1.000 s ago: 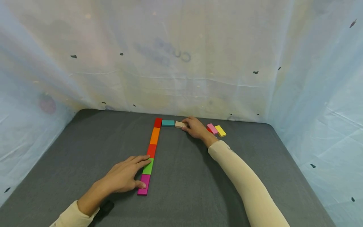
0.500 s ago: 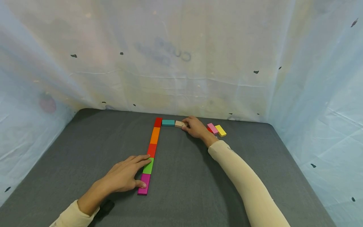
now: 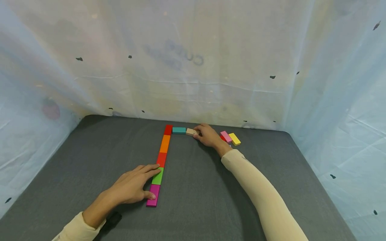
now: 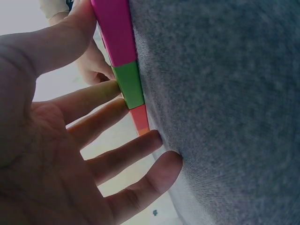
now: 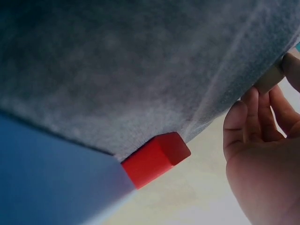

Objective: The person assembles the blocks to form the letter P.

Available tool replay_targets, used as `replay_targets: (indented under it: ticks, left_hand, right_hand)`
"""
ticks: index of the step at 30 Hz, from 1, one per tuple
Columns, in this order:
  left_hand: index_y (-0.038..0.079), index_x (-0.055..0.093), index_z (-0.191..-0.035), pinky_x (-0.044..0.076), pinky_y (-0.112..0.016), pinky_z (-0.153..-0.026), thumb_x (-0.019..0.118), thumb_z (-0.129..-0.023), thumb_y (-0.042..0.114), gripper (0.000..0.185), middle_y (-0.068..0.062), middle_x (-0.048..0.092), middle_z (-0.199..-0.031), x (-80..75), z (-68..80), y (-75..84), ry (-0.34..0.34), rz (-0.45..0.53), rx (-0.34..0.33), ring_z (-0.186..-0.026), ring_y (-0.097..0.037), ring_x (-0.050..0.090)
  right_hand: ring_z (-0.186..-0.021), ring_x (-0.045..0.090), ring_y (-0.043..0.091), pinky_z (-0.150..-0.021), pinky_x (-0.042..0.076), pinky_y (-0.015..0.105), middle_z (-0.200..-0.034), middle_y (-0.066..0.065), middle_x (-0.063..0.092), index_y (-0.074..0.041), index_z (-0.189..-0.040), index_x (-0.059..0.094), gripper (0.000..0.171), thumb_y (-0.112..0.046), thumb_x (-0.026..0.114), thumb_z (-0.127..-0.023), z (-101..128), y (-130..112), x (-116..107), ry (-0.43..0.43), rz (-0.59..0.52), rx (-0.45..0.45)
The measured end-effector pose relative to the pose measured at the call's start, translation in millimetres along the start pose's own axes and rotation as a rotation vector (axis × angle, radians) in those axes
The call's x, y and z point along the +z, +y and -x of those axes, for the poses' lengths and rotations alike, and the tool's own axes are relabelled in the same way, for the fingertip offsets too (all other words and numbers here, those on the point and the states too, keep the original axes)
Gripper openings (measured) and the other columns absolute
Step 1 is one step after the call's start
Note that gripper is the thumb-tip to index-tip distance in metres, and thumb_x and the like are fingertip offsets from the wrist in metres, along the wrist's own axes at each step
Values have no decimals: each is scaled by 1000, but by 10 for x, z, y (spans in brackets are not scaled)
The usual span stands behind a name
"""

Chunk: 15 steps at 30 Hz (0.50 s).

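A column of flat coloured blocks runs down the grey mat (image 3: 90, 160): red (image 3: 168, 130), orange (image 3: 165, 144), red (image 3: 161, 159), green (image 3: 157, 176), magenta (image 3: 153, 195). My left hand (image 3: 132, 187) lies flat beside the column's near end. Its straight fingers touch the green block (image 4: 129, 84) and its thumb touches the magenta block (image 4: 115, 30). A teal block (image 3: 179, 130) lies to the right of the top red one. Beside it is a beige block (image 3: 190, 132), pinched at its right end by my right hand (image 3: 206, 135). The right wrist view shows curled fingers (image 5: 248, 119) at the beige block (image 5: 271, 78).
Pink (image 3: 225, 136) and yellow (image 3: 234, 139) blocks lie just right of my right hand, with a small red block (image 5: 157, 158) by them. Pale blue sheeting (image 3: 193, 67) walls in the mat at the back and on both sides.
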<state>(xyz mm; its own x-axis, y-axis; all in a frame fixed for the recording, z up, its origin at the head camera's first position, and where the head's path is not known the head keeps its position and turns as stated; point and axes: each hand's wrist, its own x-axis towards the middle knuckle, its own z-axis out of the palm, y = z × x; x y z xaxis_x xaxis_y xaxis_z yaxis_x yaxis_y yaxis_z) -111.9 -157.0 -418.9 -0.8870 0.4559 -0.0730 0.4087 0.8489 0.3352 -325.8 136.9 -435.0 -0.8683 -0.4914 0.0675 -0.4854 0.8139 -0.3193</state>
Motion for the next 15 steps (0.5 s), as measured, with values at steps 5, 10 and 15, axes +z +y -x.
replay_targets:
  ticks: [5,10,15]
  left_hand:
    - [23,46,-142,47,-53,-90,81,-68,47,85,4,40,-150,1,-14,1,0,3,3,-133,-24,43]
    - [23,47,-142,47,-53,-91,81,-68,47,85,4,40,-150,1,-18,6,-2,6,5,-133,-25,43]
    - [23,47,-141,47,-53,-91,81,-68,47,84,3,40,-150,-2,-11,9,-2,10,6,-133,-25,43]
  right_hand:
    - [-110,55,22,-97,44,40,-124,8,57,-12,-130,58,41,-34,58,-95,4,6,-11,-6,5,7]
    - [-111,55,22,-98,44,39,-125,8,57,-13,-130,58,42,-35,58,-95,13,6,-11,-15,14,17]
    - [-109,55,21,-97,45,39,-123,7,57,-14,-129,59,41,-35,58,-95,16,-5,-14,-15,9,27]
